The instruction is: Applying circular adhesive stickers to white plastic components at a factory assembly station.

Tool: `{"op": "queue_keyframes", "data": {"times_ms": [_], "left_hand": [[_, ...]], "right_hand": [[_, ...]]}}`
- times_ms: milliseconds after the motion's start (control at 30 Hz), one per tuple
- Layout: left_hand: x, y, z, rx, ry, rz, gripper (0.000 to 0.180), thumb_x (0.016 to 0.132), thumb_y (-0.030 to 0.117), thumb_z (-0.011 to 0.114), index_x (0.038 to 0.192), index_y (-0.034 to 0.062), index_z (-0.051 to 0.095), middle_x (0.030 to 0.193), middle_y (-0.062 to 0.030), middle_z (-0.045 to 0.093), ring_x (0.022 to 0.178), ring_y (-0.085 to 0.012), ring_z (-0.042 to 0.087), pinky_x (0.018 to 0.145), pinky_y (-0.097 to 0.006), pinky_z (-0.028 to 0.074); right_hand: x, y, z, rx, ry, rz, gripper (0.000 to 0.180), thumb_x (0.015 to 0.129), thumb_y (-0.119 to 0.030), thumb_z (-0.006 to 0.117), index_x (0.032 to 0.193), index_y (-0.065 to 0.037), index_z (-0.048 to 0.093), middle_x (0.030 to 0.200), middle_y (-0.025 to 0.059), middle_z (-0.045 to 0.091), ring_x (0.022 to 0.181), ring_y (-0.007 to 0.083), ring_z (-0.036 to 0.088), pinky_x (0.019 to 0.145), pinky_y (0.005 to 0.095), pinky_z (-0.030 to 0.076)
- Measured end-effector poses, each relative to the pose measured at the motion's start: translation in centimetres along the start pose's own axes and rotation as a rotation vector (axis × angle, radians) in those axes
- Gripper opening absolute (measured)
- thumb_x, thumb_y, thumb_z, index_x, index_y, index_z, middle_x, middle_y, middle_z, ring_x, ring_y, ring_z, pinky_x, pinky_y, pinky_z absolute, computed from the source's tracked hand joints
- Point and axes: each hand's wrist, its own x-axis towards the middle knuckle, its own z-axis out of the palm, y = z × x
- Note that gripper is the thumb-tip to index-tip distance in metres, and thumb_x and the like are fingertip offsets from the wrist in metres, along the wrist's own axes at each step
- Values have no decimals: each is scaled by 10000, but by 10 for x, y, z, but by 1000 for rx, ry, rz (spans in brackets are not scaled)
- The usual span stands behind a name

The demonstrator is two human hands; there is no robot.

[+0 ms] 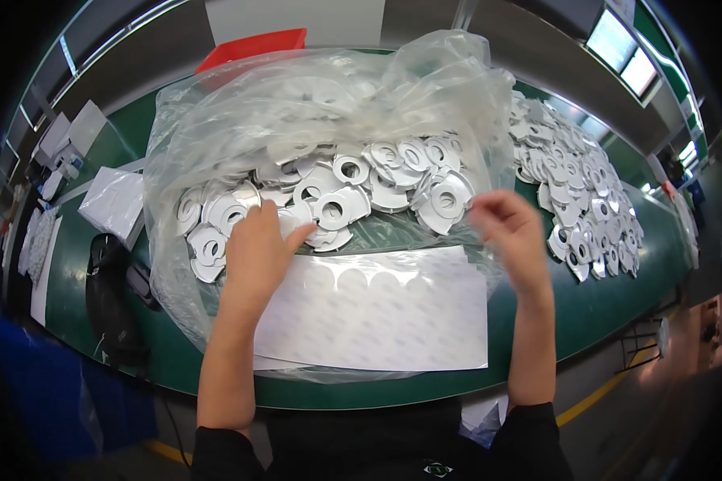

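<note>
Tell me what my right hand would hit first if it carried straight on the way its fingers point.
Your right hand would probably meet the nearest silver ring-shaped part at the pile's right end, though its height above the pile is unclear.

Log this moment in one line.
left hand: at silvery parts | right hand: blurred, grip unclear | plastic bag: partly covering parts | white sheets: in front

Black shirt (345,449), short sleeves (223,455), small pale emblem (438,469); bare forearms (229,369).
</note>
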Motion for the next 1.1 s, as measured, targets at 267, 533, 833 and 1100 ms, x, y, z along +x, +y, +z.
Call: {"op": "queue_keyframes", "data": {"times_ms": [267,533,833,1100], "left_hand": [[1,-3,1,-52,-138,27,357,736,226,711,948,-18,560,902,-199,632,838,-380,599,710,-439,469],[9,16,-21,-386,251,-79,174,774,27,584,917,-26,502,835,-151,624,643,-279,615,587,-377,476],[-15,45,34,-2423,-863,-290,432,859,117,307,1253,-45,375,1207,-299,507,870,-316,635,668,-311,527],[-24,65,41,-2522,-847,-369,492,963,385,355,1411,196,278,1279,-214,460,924,-286,587,848,-371,503]], "right_hand": [[-39,-4,65,-615,-688,-151,323,721,-228,732,944,-27,613,883,96,602,842,263,571,734,349,462],[-39,-6,63,-784,-584,-139,260,707,-130,714,912,-17,600,902,111,576,914,299,545,781,377,449],[-23,-1,61,-674,-816,-61,230,672,-101,733,819,-27,573,879,107,564,896,304,538,783,384,440],[-31,5,52,-514,-696,-257,205,676,-80,716,817,-58,569,891,75,568,924,267,550,764,388,455]]}}
